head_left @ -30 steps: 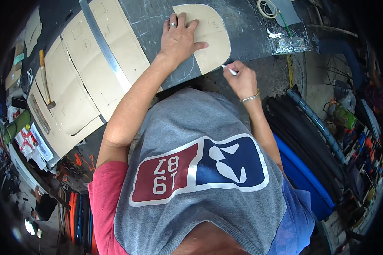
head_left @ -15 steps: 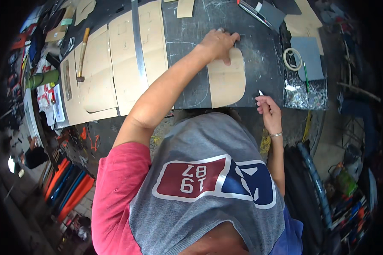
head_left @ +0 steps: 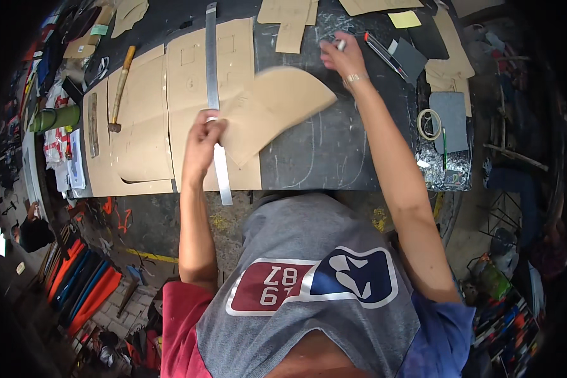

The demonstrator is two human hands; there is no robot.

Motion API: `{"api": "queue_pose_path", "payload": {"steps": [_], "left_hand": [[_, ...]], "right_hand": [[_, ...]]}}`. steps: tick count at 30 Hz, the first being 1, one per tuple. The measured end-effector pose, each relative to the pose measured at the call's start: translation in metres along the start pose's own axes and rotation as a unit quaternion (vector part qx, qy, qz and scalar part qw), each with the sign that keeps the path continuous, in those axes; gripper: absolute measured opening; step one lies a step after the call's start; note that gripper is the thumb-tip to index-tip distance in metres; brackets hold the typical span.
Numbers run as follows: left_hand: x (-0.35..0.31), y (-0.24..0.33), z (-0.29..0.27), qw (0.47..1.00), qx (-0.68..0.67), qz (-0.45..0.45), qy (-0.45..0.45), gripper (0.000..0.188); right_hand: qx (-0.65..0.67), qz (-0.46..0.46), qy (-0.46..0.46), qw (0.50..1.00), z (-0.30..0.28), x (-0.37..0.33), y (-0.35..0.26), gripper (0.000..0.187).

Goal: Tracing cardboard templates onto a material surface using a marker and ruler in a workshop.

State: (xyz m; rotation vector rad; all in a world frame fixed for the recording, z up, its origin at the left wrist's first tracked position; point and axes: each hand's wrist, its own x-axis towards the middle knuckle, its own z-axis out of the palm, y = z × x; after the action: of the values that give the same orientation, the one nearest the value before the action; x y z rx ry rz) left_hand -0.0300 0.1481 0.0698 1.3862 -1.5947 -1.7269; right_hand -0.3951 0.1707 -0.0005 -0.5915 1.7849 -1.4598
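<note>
My left hand (head_left: 203,142) is closed on the edge of a tan cardboard pattern piece (head_left: 283,104) with a rounded end. The piece is lifted and tilted over the dark sheet (head_left: 283,167), its far edge smeared by motion. Beneath my left hand lies a long steel ruler (head_left: 211,57), across large tan cardboard panels (head_left: 186,142). Farther right, my right hand (head_left: 345,58) is above the dark sheet, fingers bent round a short white stick (head_left: 341,45) that looks like chalk. Pale curved outlines show on the sheet between my arms.
A hammer (head_left: 122,88) lies on the left panels. Pens (head_left: 384,53) and grey pieces sit beside my right hand. A tape roll (head_left: 429,125) and a green pencil (head_left: 445,148) lie near the right edge. More cardboard pieces (head_left: 290,38) are at the far side.
My left hand has lifted the pattern piece off the dark sheet and brought it left and nearer. My right hand has gone from the near edge to the far side with the white stick.
</note>
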Motion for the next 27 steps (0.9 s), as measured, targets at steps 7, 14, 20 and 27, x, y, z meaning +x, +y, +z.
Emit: {"api": "queue_pose_path", "payload": {"steps": [7,14,20,27], "left_hand": [[0.025,-0.019,-0.033,0.981,-0.175,-0.080,0.034,0.011],[0.074,-0.032,0.031,0.981,-0.175,-0.062,-0.053,0.024],[0.135,0.005,0.091,0.985,-0.166,-0.023,-0.038,0.030],[0.125,0.021,0.074,0.994,0.091,-0.065,0.008,0.025]], "right_hand": [[-0.087,-0.057,0.169,0.980,0.092,0.136,0.009,0.040],[0.233,-0.007,-0.027,0.972,0.106,0.186,-0.063,0.015],[-0.124,-0.163,0.103,0.973,0.029,0.165,-0.051,0.030],[-0.326,-0.252,0.017,0.911,0.024,0.020,0.019,0.049]]}}
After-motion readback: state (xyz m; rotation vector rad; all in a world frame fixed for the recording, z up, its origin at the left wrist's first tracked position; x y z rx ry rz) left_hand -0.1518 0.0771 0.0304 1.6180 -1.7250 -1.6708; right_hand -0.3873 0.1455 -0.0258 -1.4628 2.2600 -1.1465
